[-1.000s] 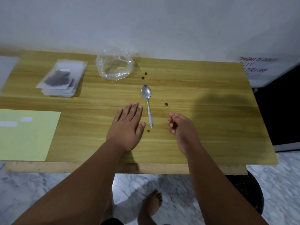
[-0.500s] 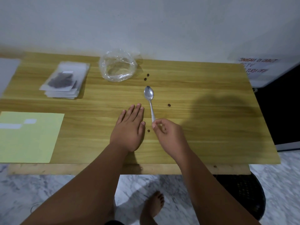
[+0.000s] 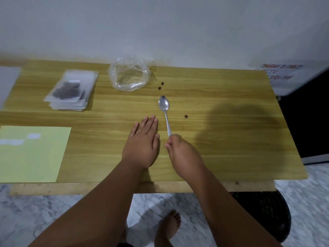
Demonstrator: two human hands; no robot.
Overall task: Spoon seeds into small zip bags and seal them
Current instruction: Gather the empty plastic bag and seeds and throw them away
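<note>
A metal spoon (image 3: 164, 108) lies on the wooden table (image 3: 222, 139), bowl pointing away from me. My right hand (image 3: 183, 154) is closed over the near end of its handle. My left hand (image 3: 142, 143) rests flat on the table just left of the spoon, fingers together. A stack of small zip bags (image 3: 71, 91) lies at the back left; the top one holds dark seeds. A crumpled clear plastic bag (image 3: 130, 75) sits at the back middle. Loose dark seeds lie near the spoon: two (image 3: 161, 85) beyond its bowl, one (image 3: 186, 116) to its right.
A pale yellow-green sheet (image 3: 32, 154) with white labels covers the table's near left. A white wall stands behind the table. A handwritten notice (image 3: 277, 73) and a dark opening are at the right. Below the front edge are marble floor, my foot and a black basket (image 3: 263, 211).
My right hand moved left from the table beside the spoon onto the handle's near end and closed on it. The left hand stayed flat.
</note>
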